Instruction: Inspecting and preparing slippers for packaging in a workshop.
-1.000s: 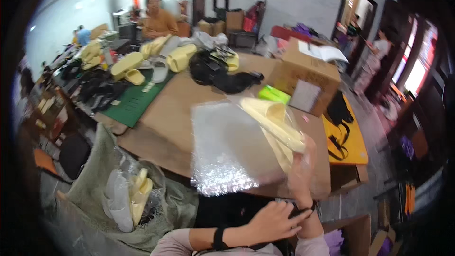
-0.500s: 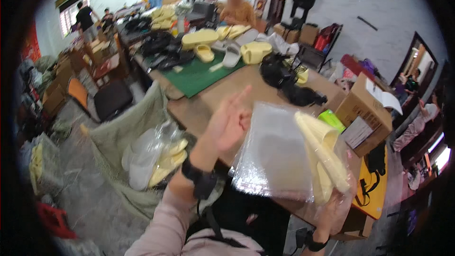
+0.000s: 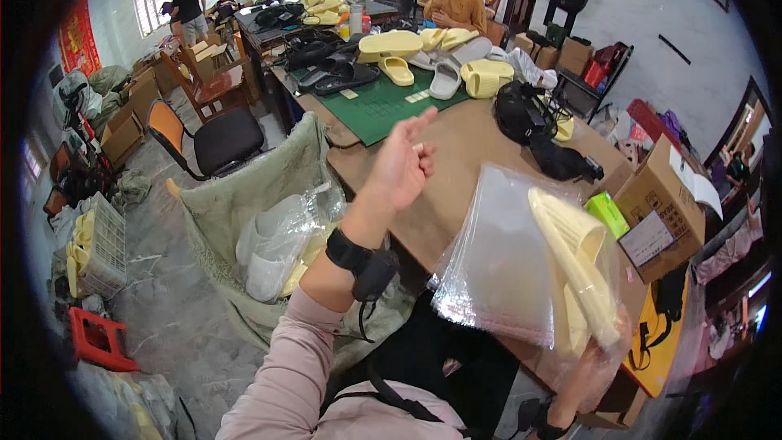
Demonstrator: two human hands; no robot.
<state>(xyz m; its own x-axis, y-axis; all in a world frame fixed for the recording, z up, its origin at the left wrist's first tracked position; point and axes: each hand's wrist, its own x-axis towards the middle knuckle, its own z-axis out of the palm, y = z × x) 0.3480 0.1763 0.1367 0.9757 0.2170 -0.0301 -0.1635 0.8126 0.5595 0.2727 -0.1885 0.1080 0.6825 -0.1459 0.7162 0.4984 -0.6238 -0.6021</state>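
Observation:
My left hand [image 3: 403,165] hovers over the near table edge, beside the open sack. Its index finger is stretched out, the others are loosely bent, and nothing is in it. At the lower right, my right hand [image 3: 599,371] grips the bottom of a clear bag that holds a pair of pale yellow slippers [image 3: 570,253]; its fingers are partly covered by the plastic. Next to this pair lies a stack of flat clear plastic bags [image 3: 497,265] at the table's corner. In the green woven sack [image 3: 208,220] sit bagged grey slippers [image 3: 269,248] and yellow ones.
Yellow and grey slippers [image 3: 395,45] crowd the far end of the table [image 3: 407,212], by a green mat [image 3: 366,118]. A black strapped device [image 3: 521,114], a green packet [image 3: 607,213] and a cardboard box [image 3: 664,208] stand right. A person [image 3: 450,4] sits across; chairs [image 3: 224,147] are left.
The view has swung left, so the scene sits farther right. My left hand remains raised over the table edge, and my right hand is still at the bagged slippers.

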